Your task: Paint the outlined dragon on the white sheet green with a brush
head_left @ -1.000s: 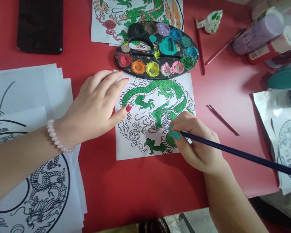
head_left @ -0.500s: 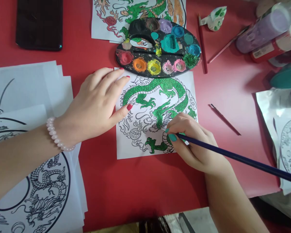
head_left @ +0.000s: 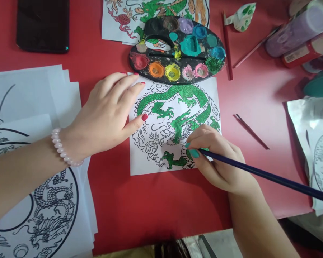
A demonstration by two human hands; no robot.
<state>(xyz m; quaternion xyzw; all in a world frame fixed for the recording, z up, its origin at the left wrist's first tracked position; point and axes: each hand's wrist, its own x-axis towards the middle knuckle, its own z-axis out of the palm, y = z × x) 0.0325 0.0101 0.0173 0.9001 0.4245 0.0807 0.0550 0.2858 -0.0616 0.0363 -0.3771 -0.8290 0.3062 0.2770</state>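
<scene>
A dragon drawing [head_left: 148, 163] on white paper lies on the red table, its body, legs and part of the head painted green. My right hand [head_left: 218, 157] rests over its lower right part, fingers pinched round a paintbrush [head_left: 258, 173] with a long dark blue handle. The brush tip is near the dragon's head, mostly hidden by my fingers. My left hand [head_left: 113, 107] lies flat with fingers spread, thumb and fingertips on the sheet's left edge. Just above the sheet, overlapping its top edge, sits a black oval paint palette [head_left: 161, 57] with several colours in its wells.
A phone [head_left: 43, 25] lies at the upper left, above a stack of printed sheets [head_left: 67, 222]. Another painted dragon sheet [head_left: 110, 30] is partly under the palette. Thin brushes [head_left: 251, 132] lie at the right, with paint bottles [head_left: 296, 32] and a silvery packet [head_left: 298, 118] beyond.
The view has shifted slightly. My right hand and the brush have moved a little to the right over the drawing; my left hand stays in place on the paper.
</scene>
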